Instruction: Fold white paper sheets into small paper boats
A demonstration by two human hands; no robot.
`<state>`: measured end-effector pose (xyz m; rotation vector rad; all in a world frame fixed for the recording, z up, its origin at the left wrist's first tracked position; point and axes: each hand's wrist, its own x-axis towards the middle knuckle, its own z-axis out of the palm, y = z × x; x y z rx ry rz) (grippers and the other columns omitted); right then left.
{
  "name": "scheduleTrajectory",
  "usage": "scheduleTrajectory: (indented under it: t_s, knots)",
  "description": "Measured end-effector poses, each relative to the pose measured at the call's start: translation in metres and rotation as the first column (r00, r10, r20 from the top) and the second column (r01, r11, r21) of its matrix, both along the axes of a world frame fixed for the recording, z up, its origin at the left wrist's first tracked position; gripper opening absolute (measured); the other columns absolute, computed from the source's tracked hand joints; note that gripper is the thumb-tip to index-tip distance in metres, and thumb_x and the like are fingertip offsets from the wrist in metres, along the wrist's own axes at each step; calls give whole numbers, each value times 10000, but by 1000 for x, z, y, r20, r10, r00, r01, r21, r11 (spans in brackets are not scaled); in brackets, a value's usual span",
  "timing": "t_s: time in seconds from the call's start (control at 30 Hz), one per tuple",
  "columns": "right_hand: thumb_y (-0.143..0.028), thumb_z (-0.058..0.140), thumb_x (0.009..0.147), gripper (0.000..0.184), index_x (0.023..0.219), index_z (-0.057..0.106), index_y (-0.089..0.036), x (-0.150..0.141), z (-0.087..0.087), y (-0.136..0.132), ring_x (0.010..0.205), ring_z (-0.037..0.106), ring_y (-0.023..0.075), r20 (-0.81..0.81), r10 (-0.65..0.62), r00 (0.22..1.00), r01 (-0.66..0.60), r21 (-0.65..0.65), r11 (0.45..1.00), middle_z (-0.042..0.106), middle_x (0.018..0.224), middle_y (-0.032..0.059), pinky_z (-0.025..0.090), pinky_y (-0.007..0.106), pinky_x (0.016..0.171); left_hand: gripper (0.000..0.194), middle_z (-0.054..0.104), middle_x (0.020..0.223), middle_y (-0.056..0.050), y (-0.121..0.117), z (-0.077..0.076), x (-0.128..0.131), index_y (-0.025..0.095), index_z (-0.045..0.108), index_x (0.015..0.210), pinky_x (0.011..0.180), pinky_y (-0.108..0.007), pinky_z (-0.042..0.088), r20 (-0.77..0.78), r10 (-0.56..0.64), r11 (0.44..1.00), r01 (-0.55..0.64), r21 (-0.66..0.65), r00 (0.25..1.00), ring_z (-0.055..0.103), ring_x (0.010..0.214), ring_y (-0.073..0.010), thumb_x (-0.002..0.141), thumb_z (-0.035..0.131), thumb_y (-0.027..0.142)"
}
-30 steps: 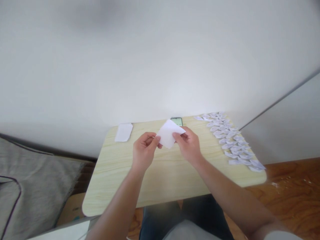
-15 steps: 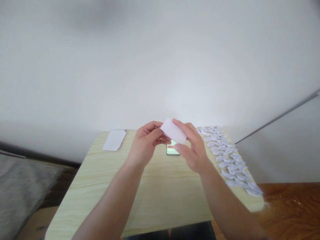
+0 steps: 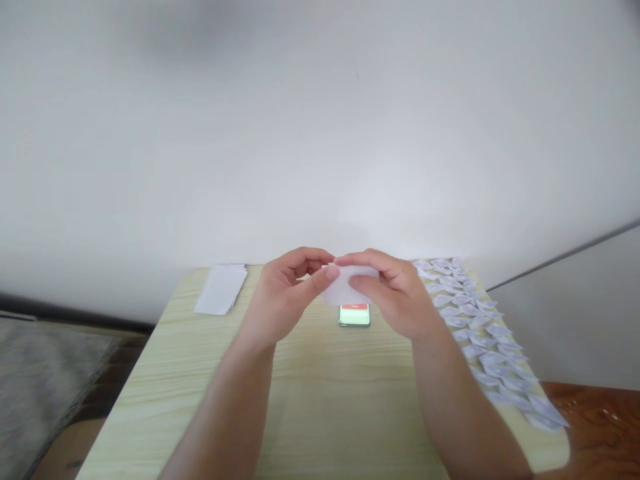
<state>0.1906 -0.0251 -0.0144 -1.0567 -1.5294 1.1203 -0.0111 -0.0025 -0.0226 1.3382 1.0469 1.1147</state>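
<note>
A small white piece of paper (image 3: 343,291) is held up between both hands above the table. My left hand (image 3: 293,287) pinches its left end, thumb in front and fingers behind. My right hand (image 3: 393,287) grips the right end, its thumb across the front face and the index finger along the top edge. The two index fingertips meet at the paper's top. Just below the paper, a phone (image 3: 355,317) with a lit green and red screen lies on the table, its far part hidden by the paper.
On the pale wooden table (image 3: 345,400), a stack of white paper (image 3: 220,289) lies at the far left. Rows of several folded white paper pieces (image 3: 467,310) cover the right edge. A white wall (image 3: 320,133) rises behind the table. Brown wooden flooring (image 3: 600,417) shows at right.
The paper has turned from slanted to roughly level. My left thumb now presses its front, and my right thumb has moved onto its face. The view has shifted slightly.
</note>
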Motion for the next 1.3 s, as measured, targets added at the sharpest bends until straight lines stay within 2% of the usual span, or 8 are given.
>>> scheduleTrajectory:
  t_s: [0.2, 0.33, 0.4, 0.53, 0.67, 0.8, 1.03, 1.3]
  knots:
    - [-324, 776, 883, 504, 1367, 637, -299, -6, -14, 10, 838, 697, 174, -203, -144, 969, 151, 19, 988, 750, 952, 6, 591, 314, 761, 149, 712, 800, -22, -1, -6, 5, 217, 767, 904, 617, -266, 493, 21, 56, 998, -57, 35, 998, 620, 706, -149, 837, 825, 337]
    - [-357, 782, 896, 184, 1042, 766, -245, -2, -14, 11, 786, 722, 167, -236, -159, 959, 162, -9, 987, 771, 859, 9, 607, 299, 735, 113, 716, 770, -7, -3, -11, 15, 235, 764, 921, 683, -281, 533, 201, 138, 989, -147, 33, 970, 643, 722, -152, 850, 818, 305]
    - [-369, 756, 924, 148, 874, 767, -229, 1, -13, 9, 721, 714, 158, -219, -185, 958, 190, 1, 982, 758, 775, 2, 600, 291, 699, 119, 722, 770, -7, -4, -13, 20, 242, 765, 944, 710, -302, 550, 226, 121, 992, -127, 14, 967, 654, 729, -161, 856, 812, 306]
    - [-375, 740, 938, 147, 902, 767, -236, 5, -10, 5, 714, 702, 162, -189, -259, 947, 271, 38, 962, 762, 801, 2, 571, 287, 656, 126, 777, 897, -37, -8, -9, 21, 254, 788, 945, 775, -351, 576, 85, 30, 1000, -31, 3, 996, 702, 815, -209, 845, 816, 326]
    - [-368, 701, 966, 155, 907, 764, -240, 7, -5, 1, 745, 687, 164, -47, -231, 972, 235, 83, 969, 751, 812, 2, 547, 283, 672, 176, 784, 973, -40, -13, -2, 17, 306, 799, 1008, 796, -380, 570, -32, 59, 996, -57, 65, 998, 709, 908, -255, 846, 805, 375]
    - [-335, 699, 964, 126, 884, 753, -253, 6, 1, -4, 751, 683, 163, 37, -184, 982, 178, 141, 974, 744, 808, -11, 544, 273, 652, 90, 732, 862, -9, -18, 3, 19, 308, 791, 936, 715, -340, 532, -7, 188, 969, -184, 163, 982, 655, 812, -211, 867, 789, 366]
    - [-297, 718, 949, 53, 945, 753, -257, 4, 0, -4, 806, 703, 169, 0, -168, 986, 167, 128, 978, 756, 871, -10, 560, 296, 706, 29, 695, 816, 13, -21, 6, 26, 297, 794, 896, 609, -274, 467, 75, 210, 961, -220, 166, 975, 589, 724, -144, 868, 801, 303]
    - [-291, 773, 911, 108, 1007, 741, -254, 2, -4, -3, 796, 702, 158, -96, -175, 980, 183, 75, 980, 744, 883, -8, 575, 294, 717, 93, 740, 871, 3, -16, -2, 24, 307, 811, 932, 644, -289, 515, 184, 184, 972, -206, 109, 966, 638, 774, -169, 840, 823, 298]
